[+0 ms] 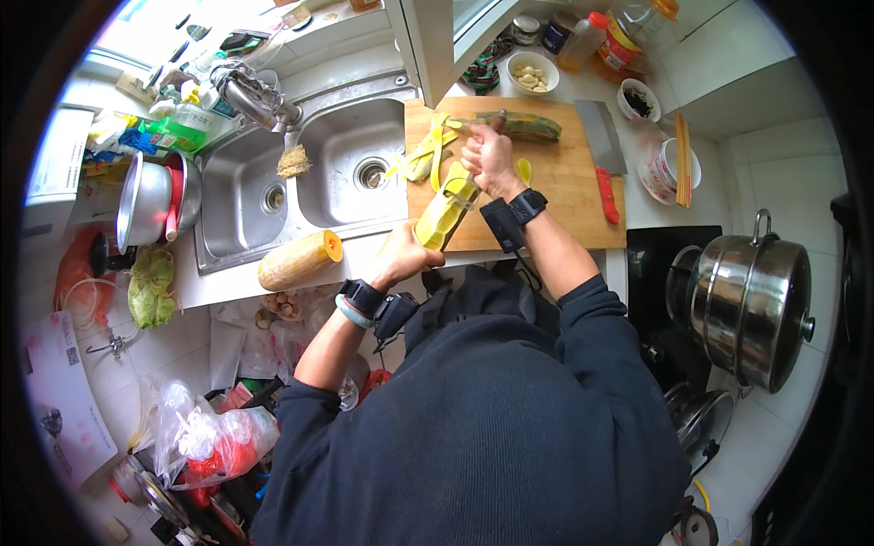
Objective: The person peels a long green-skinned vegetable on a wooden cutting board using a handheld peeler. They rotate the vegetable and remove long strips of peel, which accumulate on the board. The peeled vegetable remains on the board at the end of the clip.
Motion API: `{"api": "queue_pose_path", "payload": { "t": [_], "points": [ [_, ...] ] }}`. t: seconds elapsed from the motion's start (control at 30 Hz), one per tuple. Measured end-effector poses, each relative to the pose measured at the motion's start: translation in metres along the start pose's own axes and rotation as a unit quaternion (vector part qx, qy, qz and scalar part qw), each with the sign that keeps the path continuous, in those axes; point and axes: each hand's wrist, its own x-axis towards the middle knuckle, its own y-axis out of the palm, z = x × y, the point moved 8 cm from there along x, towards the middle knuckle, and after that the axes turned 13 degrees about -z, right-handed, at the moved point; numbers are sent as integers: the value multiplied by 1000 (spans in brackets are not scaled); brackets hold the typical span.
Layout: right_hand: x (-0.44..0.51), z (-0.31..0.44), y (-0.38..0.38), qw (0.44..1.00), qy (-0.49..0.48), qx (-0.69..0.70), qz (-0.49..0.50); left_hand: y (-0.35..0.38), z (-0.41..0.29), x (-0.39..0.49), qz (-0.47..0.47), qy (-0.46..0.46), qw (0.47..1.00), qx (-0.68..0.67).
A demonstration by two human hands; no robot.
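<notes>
My left hand grips the lower end of a partly peeled green squash, tilted over the near left edge of a wooden cutting board. My right hand is closed on the handle of a peeler, whose head lies against the squash's peeled yellow face. Strips of peel lie at the board's left. Behind my right hand another piece of green squash rests on the board. A cleaver with a red handle lies along the board's right side.
A double steel sink is at the left, a cut orange-fleshed squash on its front ledge. Beyond the board stands a bowl of garlic cloves. A bowl with chopsticks is at the right, near a large steel pot on the stove.
</notes>
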Motion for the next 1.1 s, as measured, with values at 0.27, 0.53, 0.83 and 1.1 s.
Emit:
{"api": "queue_pose_path", "payload": {
  "t": [0.27,0.53,0.83,1.1],
  "points": [
    [65,123,-72,981,-172,24,-87,-33,31,-47,-7,-62,997,-42],
    [29,113,-30,978,-204,39,8,-21,35,-26,27,-111,958,-261],
    [-14,100,1,975,-203,21,83,18,5,-7,102,-72,935,-333],
    [-6,91,-12,977,-207,-14,55,32,-3,-3,124,-74,933,-330]
  ]
}}
